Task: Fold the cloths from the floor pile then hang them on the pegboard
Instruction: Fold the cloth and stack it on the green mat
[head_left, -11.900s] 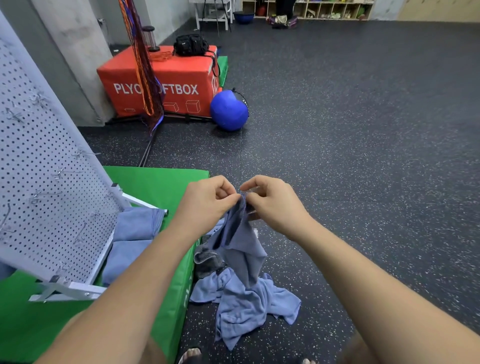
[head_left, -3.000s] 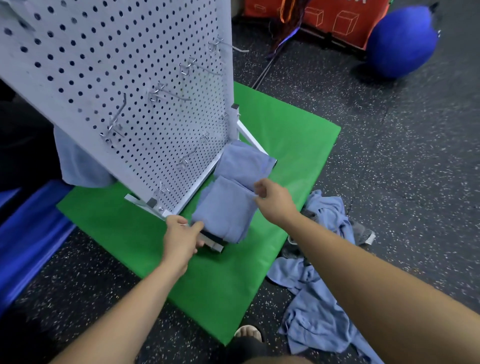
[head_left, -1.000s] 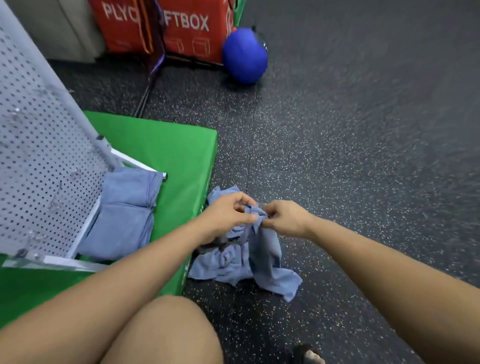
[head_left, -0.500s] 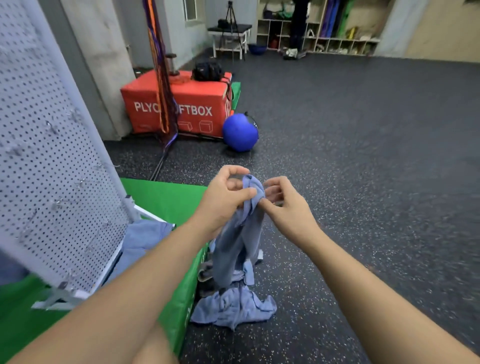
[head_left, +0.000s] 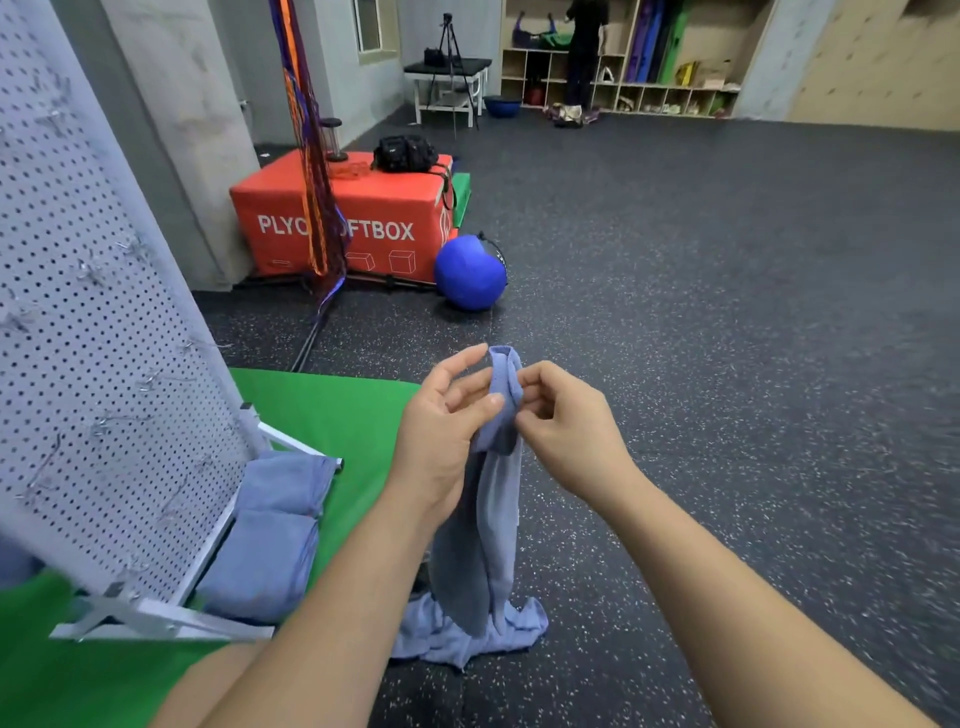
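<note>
Above speckled floor (head_left: 727, 364), two hands (head_left: 511, 415) pinch one blue cloth (head_left: 488, 519).

A single head-worn wide-angle view is given, aimed forward and down from close above the hands (head_left: 509, 421). The white perforated metal pegboard (head_left: 93, 332) is seen to their left, the dark speckled rubber floor (head_left: 727, 322) stretching beyond them.
</note>
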